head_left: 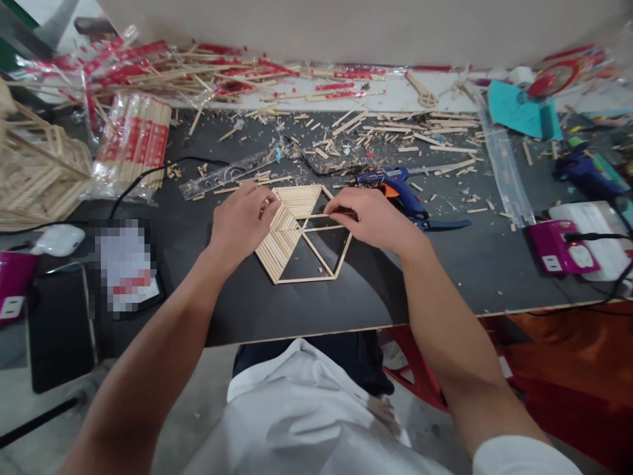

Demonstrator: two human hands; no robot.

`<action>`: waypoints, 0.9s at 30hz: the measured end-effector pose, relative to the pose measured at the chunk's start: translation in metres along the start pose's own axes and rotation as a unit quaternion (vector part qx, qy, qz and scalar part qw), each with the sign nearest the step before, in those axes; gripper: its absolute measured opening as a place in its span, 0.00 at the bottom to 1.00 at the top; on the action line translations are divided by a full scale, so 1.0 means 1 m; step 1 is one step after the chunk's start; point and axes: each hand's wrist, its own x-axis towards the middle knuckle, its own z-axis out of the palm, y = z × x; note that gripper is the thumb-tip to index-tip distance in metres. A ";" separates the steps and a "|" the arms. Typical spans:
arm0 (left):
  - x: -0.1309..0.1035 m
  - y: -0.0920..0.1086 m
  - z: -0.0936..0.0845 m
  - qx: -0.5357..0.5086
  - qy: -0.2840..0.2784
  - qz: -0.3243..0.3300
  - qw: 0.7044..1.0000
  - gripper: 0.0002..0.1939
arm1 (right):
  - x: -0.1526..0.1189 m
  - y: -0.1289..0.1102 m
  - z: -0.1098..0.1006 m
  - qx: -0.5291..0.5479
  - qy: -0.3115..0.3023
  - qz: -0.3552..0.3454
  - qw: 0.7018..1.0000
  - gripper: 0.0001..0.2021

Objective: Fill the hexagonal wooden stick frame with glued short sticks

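Hexagon frame (pixel 297 254) made of thin wooden sticks sits flat on the black table (pixel 445 264), pretty much dead center and close to the near edge. Its upper-left sections, from about 9 o'clock round to 12, are already packed with sticks laid side by side; the lower and right sections are just bare outlines with spokes running to the middle.

Left hand (pixel 242 221) rests on the frame's 10 o'clock corner, palm down, fingers curled and pressing on the filled part. It's touching the sticks, but I can't tell if it's actually pinching anything.

Right hand (pixel 373 218) is at the frame's 2 o'clock side, fingertips closed in a pinch on a single loose stick (pixel 319 216) that lies across the open right section, roughly horizontal, its far end reaching toward the filled wedge.

Around it, going by the hexagon as clock center:
- blue glue gun (pixel 400 191) just beside the right hand at 2 o'clock, lying on its side
- clear ruler (pixel 222 177) at 11 o'clock, just above the left hand
- pack of sticks in red-printed wrapper (pixel 133 142) at 10 o'clock, well apart
- stick offcuts (pixel 376 132) scattered all over at 12 to 1 o'clock
- purple power strip (pixel 561 247) at 3 o'clock near the table's right end
- teal paper (pixel 514 109) up at 1 o'clock
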 end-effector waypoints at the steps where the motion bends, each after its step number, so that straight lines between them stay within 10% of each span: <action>1: 0.000 -0.001 0.000 0.008 0.009 -0.014 1.000 0.10 | 0.000 0.000 0.000 -0.001 0.001 -0.002 1.000 0.08; 7: 0.002 -0.013 -0.001 0.042 0.052 -0.067 0.996 0.15 | 0.000 0.000 0.000 -0.003 0.001 -0.004 1.000 0.07; 27: 0.000 0.002 -0.003 -0.008 -0.044 0.058 0.997 0.14 | 0.000 0.003 0.002 -0.006 -0.001 -0.010 1.000 0.10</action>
